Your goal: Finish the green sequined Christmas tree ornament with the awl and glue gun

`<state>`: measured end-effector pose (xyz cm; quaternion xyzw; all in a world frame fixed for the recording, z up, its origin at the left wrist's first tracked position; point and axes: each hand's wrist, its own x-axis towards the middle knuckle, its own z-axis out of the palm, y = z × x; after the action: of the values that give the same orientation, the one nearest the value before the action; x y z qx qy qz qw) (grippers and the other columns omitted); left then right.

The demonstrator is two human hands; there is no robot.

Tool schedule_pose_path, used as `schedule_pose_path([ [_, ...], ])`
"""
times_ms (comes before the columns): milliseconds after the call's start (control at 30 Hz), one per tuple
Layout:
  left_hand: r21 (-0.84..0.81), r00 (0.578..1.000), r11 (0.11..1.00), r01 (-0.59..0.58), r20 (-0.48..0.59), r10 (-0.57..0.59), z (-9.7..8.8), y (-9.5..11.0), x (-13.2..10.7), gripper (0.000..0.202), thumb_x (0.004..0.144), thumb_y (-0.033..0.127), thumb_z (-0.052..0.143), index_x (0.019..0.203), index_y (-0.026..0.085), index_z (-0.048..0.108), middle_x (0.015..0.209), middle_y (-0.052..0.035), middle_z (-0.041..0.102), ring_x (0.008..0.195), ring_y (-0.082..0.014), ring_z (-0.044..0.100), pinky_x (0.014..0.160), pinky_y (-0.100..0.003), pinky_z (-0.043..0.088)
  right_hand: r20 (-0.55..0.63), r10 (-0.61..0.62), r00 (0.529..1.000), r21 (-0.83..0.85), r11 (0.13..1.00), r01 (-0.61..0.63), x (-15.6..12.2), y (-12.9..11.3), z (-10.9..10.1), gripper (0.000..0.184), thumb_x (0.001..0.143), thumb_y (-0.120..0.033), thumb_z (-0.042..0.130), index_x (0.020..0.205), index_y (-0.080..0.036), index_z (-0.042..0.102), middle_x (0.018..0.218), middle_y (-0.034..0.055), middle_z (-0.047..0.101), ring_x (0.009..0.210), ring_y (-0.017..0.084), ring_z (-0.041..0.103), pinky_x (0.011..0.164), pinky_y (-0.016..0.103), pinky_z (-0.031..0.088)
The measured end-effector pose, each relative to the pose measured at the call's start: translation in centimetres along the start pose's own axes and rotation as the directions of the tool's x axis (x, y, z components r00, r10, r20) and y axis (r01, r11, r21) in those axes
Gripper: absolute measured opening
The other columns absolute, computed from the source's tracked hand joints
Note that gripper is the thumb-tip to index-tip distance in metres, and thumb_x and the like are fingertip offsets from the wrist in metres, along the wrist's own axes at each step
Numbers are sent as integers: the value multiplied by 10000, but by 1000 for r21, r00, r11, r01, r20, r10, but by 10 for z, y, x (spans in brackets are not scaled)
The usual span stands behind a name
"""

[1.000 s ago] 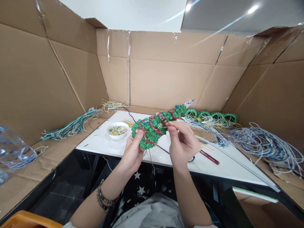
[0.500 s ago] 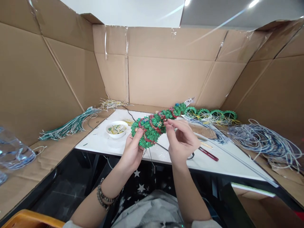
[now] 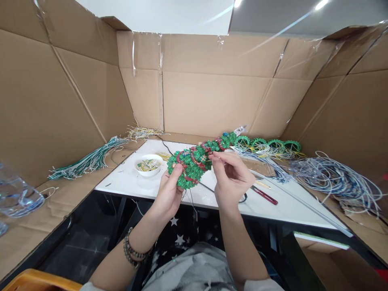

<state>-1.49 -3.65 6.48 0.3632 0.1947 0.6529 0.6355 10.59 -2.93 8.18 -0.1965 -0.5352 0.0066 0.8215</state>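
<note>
A green beaded Christmas tree [image 3: 192, 163] with red bead garlands and small coloured ornaments lies tilted in the air above the table, its clear star-like top pointing up to the right. My left hand [image 3: 169, 192] grips its wide base, thumb across the front. At the tree's right side, the thumb and forefinger of my right hand [image 3: 232, 176] are pinched together against the beads. Whatever is between those fingertips is too small to make out. Thin dark wires hang from the base.
On the white table [image 3: 124, 182] stand a white bowl [image 3: 148, 165] of short wire pieces and a red-handled tool [image 3: 265, 195]. Wire bundles [image 3: 336, 180] lie right, green-white wires [image 3: 87, 159] left. Green beaded rings [image 3: 275, 144] sit at the back. Cardboard walls [image 3: 218, 93] surround everything.
Both hands keep almost the same hold on the tree. The whole view has shifted very slightly; nothing was let go or picked up.
</note>
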Motion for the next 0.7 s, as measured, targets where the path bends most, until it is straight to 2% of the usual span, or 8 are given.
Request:
schedule_pose_path([
  [133, -8, 1000, 1000, -1, -5, 1, 0, 0, 1, 361, 738, 445, 826, 956, 168, 745, 980, -59, 780, 948, -215, 723, 854, -292, 572, 21, 40, 999, 5, 999, -40, -3, 1, -1, 278, 852, -128, 681, 1036, -324, 754, 847, -11, 763, 776, 155, 665, 662, 341, 513],
  [367, -6, 1000, 1000, 16, -17, -16, 1, 0, 1, 355, 744, 443, 820, 937, 158, 736, 981, -68, 775, 980, -236, 717, 891, -319, 563, 47, 66, 997, 28, 997, -67, -3, -1, -3, 302, 860, -109, 667, 1047, -329, 756, 863, -12, 768, 810, 153, 672, 713, 350, 525],
  [500, -9, 1000, 1000, 20, -22, -20, 2, 0, 0, 357, 730, 444, 830, 920, 157, 732, 974, -70, 777, 995, -245, 715, 889, -326, 568, 36, 103, 994, 36, 994, -104, -5, -1, -3, 279, 861, -125, 668, 1039, -322, 757, 852, -10, 766, 805, 159, 687, 719, 362, 536],
  [700, -10, 1000, 1000, 28, -7, -28, 1, 0, 0, 368, 733, 445, 828, 950, 162, 737, 995, -67, 776, 1024, -247, 710, 882, -316, 576, 18, 69, 997, 41, 997, -70, -3, -1, -2, 264, 835, -103, 684, 963, -317, 771, 795, -15, 757, 758, 154, 670, 674, 351, 531],
])
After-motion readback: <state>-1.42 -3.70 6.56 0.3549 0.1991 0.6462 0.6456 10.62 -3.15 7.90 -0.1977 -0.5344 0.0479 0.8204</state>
